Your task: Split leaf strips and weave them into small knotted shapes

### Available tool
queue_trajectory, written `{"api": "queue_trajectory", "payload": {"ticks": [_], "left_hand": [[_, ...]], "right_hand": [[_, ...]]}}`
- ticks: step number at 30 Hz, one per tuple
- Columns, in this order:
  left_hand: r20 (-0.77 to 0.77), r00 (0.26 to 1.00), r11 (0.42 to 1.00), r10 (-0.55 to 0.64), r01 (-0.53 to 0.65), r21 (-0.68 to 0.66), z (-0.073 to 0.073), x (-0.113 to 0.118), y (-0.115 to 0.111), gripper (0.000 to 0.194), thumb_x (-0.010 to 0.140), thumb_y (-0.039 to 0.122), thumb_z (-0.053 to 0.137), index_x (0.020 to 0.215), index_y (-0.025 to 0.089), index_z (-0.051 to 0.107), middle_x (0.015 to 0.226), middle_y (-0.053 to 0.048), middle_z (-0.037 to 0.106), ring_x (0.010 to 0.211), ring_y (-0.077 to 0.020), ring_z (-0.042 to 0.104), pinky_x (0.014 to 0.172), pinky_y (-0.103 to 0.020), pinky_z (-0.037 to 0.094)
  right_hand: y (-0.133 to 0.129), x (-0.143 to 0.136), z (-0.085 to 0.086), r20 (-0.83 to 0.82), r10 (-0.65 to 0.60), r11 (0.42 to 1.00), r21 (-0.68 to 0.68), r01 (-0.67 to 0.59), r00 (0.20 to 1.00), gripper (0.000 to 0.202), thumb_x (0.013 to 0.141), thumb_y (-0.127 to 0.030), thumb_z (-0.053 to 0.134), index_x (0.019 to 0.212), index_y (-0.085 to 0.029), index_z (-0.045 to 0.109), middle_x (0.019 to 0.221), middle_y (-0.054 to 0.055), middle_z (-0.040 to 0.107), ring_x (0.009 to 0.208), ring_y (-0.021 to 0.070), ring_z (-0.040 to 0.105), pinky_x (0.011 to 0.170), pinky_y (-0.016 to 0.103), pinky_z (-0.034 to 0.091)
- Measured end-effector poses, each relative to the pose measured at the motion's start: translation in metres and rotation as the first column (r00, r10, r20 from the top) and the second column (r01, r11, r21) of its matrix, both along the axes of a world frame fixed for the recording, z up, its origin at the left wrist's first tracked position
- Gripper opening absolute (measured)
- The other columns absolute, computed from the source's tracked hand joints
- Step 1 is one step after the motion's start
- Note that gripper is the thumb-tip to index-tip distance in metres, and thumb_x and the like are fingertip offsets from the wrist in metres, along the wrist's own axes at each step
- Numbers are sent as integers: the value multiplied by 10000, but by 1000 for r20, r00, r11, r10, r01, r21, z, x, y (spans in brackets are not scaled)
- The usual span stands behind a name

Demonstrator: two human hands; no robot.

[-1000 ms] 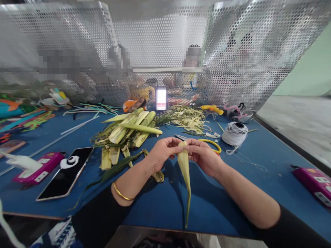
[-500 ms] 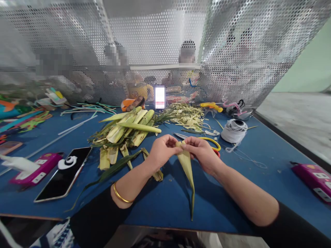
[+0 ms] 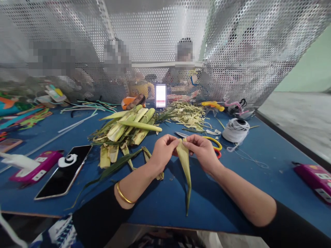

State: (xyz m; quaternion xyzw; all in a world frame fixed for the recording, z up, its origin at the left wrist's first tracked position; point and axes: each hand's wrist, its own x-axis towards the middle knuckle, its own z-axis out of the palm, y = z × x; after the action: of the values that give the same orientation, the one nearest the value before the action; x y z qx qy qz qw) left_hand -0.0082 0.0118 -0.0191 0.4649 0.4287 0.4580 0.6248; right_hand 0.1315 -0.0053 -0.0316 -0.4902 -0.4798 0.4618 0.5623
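A pale green corn husk (image 3: 184, 160) hangs between my hands, its wide end up and its narrow tail pointing down toward me. My left hand (image 3: 165, 151) pinches the upper left edge between thumb and fingers. On the other side, my right hand (image 3: 203, 150) pinches the upper right edge. Just behind my right hand lie scissors (image 3: 214, 142) with yellow and red handles, partly hidden by it. A heap of corn husks and stalk pieces (image 3: 129, 125) lies to the left, with a long dark green leaf (image 3: 113, 168) in front of it.
On the blue table (image 3: 155, 210) stand a white string spool (image 3: 236, 131) and a pile of husk scraps (image 3: 184, 115). A black phone (image 3: 63, 175) and a purple power strip (image 3: 38, 167) lie at left, another purple power strip (image 3: 314, 179) at right. A perforated panel (image 3: 155, 31) closes the back.
My fingers have moved slightly apart along the husk's top edge. Its tail has swung a little to the left.
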Motion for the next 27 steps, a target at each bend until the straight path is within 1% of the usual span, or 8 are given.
{"api": "queue_trajectory", "payload": {"ticks": [1,4,6,9,14,17,21,27], "left_hand": [[3,1000,1000,-5,5,0,0,0,0,147,731,261,691,713,153,592,621,15,584,562,-107,549,542,-234,465],[80,992,989,-98,106,-106,-1,1,-2,213,699,316,731,746,151,605,662,1,617,600,-120,586,587,-256,486],[129,984,979,-123,141,-148,-3,2,-4,274,658,349,768,733,154,590,665,-4,626,615,-136,611,623,-282,503],[160,984,983,-77,102,-154,-6,4,-5,315,624,365,787,696,163,556,632,14,610,587,-135,611,605,-277,503],[189,982,981,-3,39,-191,-9,6,-4,300,602,322,794,685,163,553,580,29,591,497,-93,544,474,-198,415],[215,977,982,2,38,-183,-10,7,-3,306,579,314,818,710,153,593,586,20,613,492,-86,542,484,-196,415],[226,974,978,-16,63,-198,-10,7,-3,316,587,357,824,712,136,635,586,-5,638,515,-109,581,514,-213,438],[203,979,976,-32,75,-206,-6,7,-5,245,625,321,800,681,141,643,564,1,622,504,-109,564,547,-236,454]], "right_hand": [[0,0,0,-3,-4,1000,5,4,1000,304,603,-432,754,672,-176,606,584,-26,562,517,96,445,479,236,359],[0,0,-1,-13,-23,1000,6,24,1000,296,607,-426,748,686,-177,609,593,-24,570,518,97,456,478,236,371],[0,-2,-1,-10,-19,1000,2,19,1000,305,604,-434,749,685,-177,606,586,-26,562,519,100,460,477,237,376],[0,-4,-1,4,6,1000,-7,-6,1000,332,604,-463,749,676,-175,598,586,-24,557,524,102,467,478,240,383],[-1,-7,-1,-33,16,1000,-1,-16,999,331,616,-462,744,683,-177,590,591,-30,554,512,92,454,480,237,382],[-1,-7,-1,-80,39,999,-13,-40,996,318,610,-438,757,702,-174,606,621,-23,572,529,91,467,493,236,387],[-1,-6,-1,-149,59,996,-57,-69,987,301,596,-412,775,702,-173,625,629,-19,586,536,91,472,510,237,382],[0,-6,-2,-296,87,982,-135,-132,951,288,577,-387,792,705,-174,647,655,-10,599,564,101,497,544,247,390]]}}
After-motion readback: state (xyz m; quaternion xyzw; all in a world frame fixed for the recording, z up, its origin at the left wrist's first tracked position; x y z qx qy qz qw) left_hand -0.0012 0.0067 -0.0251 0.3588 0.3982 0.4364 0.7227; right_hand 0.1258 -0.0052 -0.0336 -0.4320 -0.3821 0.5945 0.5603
